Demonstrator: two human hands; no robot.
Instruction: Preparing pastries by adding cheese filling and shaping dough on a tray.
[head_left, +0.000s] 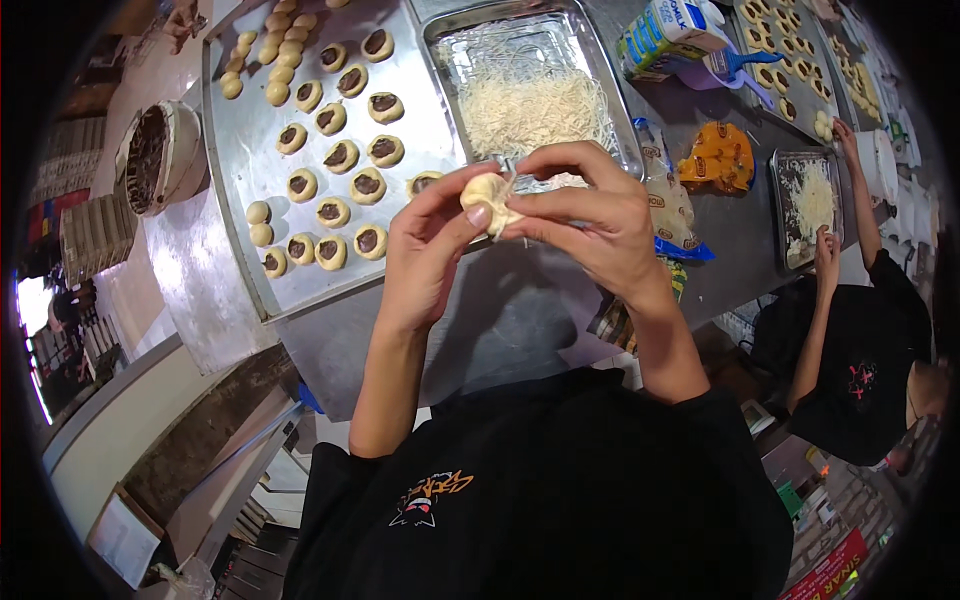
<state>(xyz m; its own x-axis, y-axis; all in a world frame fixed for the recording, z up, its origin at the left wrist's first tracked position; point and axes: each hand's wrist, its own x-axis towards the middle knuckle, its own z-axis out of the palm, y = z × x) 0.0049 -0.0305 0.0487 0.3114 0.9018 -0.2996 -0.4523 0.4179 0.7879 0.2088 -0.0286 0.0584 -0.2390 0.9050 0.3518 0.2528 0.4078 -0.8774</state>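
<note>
We hold the dough piece [487, 195] up between both hands, near the centre of the view and toward the twelve o'clock side of the worktop [450, 325]. The grip of our left hand [425, 240] is clamped around it, thumb pressed to its front; the grip of our right hand [600, 210] is pinched on its three o'clock side, where pale strands stick out. Taking the dough piece as the dial's middle, we have a steel tray [612, 88] of pale shreds [530, 110] at one o'clock and a large baking tray [240, 150] at ten, bearing hollowed dough rounds [368, 185] with dark filling and, toward eleven, plain dough balls [280, 75]. A dark-smeared bucket [185, 160] stands at nine. At two we see a carton [670, 40] beside a purple jug [710, 76] with a blue brush [742, 62]; at three, an orange bag [720, 155] and, farther out, a second tray of shreds, with a co-worker's hand [826, 250] at its near end.
</note>
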